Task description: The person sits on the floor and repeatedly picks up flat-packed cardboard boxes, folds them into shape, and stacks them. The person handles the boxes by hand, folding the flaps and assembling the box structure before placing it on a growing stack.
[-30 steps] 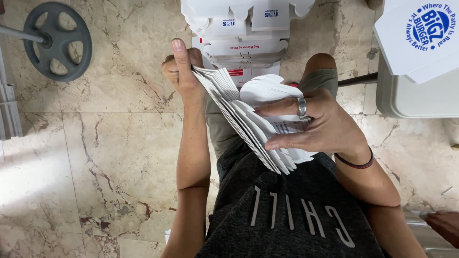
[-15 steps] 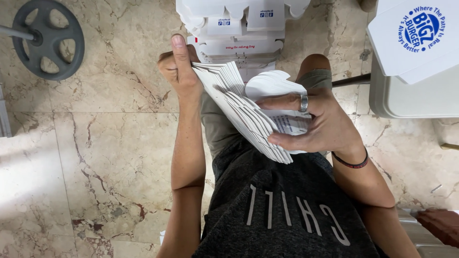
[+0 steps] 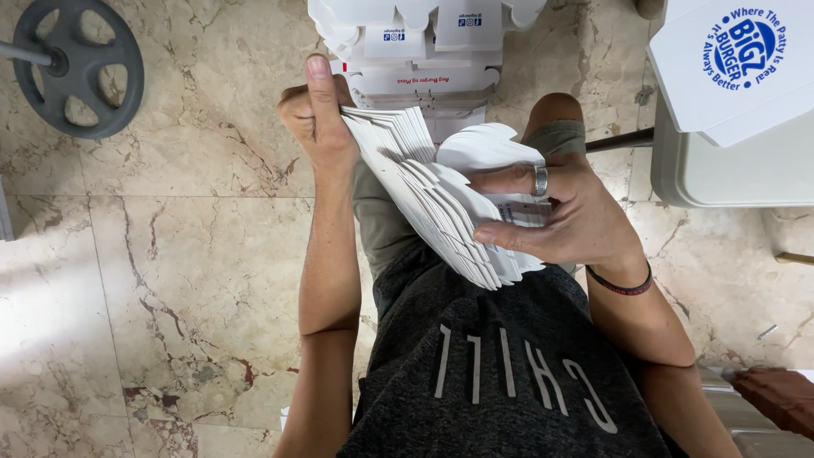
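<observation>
A: Take the stack of flat white cartons (image 3: 432,195) as the marker. Where does it sit?

B: Over the person's lap, fanned out, its far end toward the pile of folded boxes (image 3: 424,42) on the marble floor (image 3: 170,254) and its near end just above the dark shirt (image 3: 509,365).

A: And the hands?

B: The left hand (image 3: 318,119) is closed on the stack's far-left corner, thumb laid straight along the top edge. The right hand (image 3: 568,212), wearing a ring, presses the stack's right face with curled fingers (image 3: 500,237), thumb over one sheet that is bent away from the rest; it too grips the cartons.

A: Which edges show?

B: The scalloped sheet edges run diagonally from the left hand down toward the shirt, stepped like a deck of cards.

A: Room around it?

B: Left of the stack, bare floor as far as a grey weight plate (image 3: 72,64) on its bar, well apart. Right of it, a white box lid (image 3: 738,76) lies on a grey table (image 3: 729,170), near the right wrist. Straight beyond, the box pile stands close.
</observation>
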